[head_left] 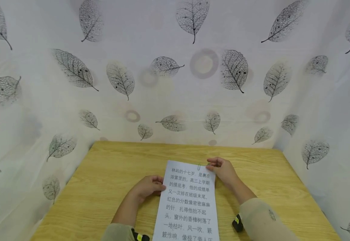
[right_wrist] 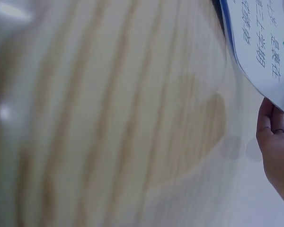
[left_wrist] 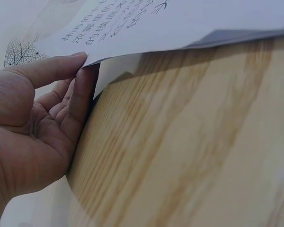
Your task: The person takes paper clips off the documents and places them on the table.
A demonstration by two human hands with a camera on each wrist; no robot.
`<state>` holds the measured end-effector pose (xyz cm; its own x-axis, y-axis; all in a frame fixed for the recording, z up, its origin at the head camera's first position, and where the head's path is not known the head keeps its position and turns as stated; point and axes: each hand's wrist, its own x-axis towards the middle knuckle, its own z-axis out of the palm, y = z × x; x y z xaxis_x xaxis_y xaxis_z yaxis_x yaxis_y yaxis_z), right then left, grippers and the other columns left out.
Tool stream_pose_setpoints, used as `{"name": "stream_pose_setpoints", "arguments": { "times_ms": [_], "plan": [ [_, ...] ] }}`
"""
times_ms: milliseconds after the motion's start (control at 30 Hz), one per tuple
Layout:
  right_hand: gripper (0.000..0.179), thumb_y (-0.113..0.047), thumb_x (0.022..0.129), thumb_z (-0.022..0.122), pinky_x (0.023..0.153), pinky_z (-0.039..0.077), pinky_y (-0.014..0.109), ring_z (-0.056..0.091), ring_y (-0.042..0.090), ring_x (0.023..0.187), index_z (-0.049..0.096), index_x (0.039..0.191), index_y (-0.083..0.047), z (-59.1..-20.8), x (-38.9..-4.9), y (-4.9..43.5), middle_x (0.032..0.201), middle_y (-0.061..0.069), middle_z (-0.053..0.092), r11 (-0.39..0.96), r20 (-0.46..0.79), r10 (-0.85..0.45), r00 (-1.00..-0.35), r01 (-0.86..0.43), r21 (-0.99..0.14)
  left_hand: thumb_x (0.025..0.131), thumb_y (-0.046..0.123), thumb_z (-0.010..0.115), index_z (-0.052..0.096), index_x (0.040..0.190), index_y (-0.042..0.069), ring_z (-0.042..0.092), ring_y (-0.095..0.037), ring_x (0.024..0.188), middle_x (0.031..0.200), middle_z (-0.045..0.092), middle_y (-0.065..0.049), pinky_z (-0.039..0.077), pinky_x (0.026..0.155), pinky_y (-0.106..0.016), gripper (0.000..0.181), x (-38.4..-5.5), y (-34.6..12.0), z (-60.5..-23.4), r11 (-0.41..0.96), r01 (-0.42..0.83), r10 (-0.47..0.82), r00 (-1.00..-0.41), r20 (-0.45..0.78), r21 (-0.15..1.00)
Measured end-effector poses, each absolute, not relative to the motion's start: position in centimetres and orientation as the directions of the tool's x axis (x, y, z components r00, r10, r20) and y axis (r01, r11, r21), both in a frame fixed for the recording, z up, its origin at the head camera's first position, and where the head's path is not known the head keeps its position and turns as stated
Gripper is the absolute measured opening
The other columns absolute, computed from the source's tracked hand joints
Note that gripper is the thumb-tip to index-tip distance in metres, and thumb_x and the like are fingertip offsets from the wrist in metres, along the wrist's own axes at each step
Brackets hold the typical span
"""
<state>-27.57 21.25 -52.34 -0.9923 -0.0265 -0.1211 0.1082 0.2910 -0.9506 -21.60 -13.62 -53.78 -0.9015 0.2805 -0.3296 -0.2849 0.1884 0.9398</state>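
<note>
A white paper (head_left: 188, 197) with large printed Chinese text lies lengthwise in front of me, its upper part lifted off the table. A thin paper clip (head_left: 199, 167) sits on its top edge, right of the middle; green shows on it in the right wrist view. My left hand (head_left: 147, 187) pinches the left edge between thumb and fingers, with the fingers underneath in the left wrist view. At the top right corner, my right hand (head_left: 224, 171) holds the paper, fingers partly behind it. Something small and greenish is by those fingertips, too small to tell. The paper's lower end runs out of view.
The wood-grain table (head_left: 108, 167) extends to both sides of the paper. A pale curtain (head_left: 175, 90) printed with dark leaves encloses the back and both sides. Black wrist straps (head_left: 238, 223) are at the sleeves.
</note>
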Motion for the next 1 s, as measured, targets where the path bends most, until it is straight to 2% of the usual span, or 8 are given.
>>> {"name": "stream_pose_setpoints", "arguments": {
  "times_ms": [467,700,1000],
  "plan": [
    [0.045,-0.013,0.101,0.077,0.082,0.059,0.018,0.066,0.012,0.101,0.065,0.142,0.000,-51.5,-27.3,24.7,0.112,0.002,0.071,0.364,-0.119,-0.024,-0.993,0.102,-0.926,0.095,0.003,0.078,0.068,0.120,-0.003,0.070,-0.020,0.093,0.105,0.075,-0.012,0.060,0.086,-0.031,0.028,-21.6,-13.5,-53.5,0.211,-0.299,0.254,-0.903,-0.347,0.931],
    [0.043,-0.022,0.102,0.077,0.081,0.058,0.019,0.068,0.011,0.102,0.067,0.141,-0.005,-51.1,-26.1,26.6,0.120,0.007,0.072,0.499,-0.107,-0.040,-0.993,0.073,-0.863,0.095,0.002,0.078,0.067,0.121,-0.003,0.070,-0.020,0.094,0.106,0.074,-0.012,0.061,0.087,-0.031,0.029,-21.7,-13.5,-53.7,0.215,-0.296,0.257,-0.902,-0.346,0.931],
    [0.042,-0.024,0.103,0.077,0.080,0.056,0.018,0.065,0.013,0.105,0.069,0.139,-0.004,-51.0,-25.4,28.4,0.122,0.010,0.073,0.566,-0.084,-0.026,-0.996,0.054,-0.823,0.095,0.003,0.077,0.068,0.121,-0.003,0.071,-0.020,0.094,0.106,0.075,-0.013,0.061,0.087,-0.031,0.028,-21.6,-13.6,-53.5,0.213,-0.304,0.257,-0.900,-0.353,0.929]
  ]
}}
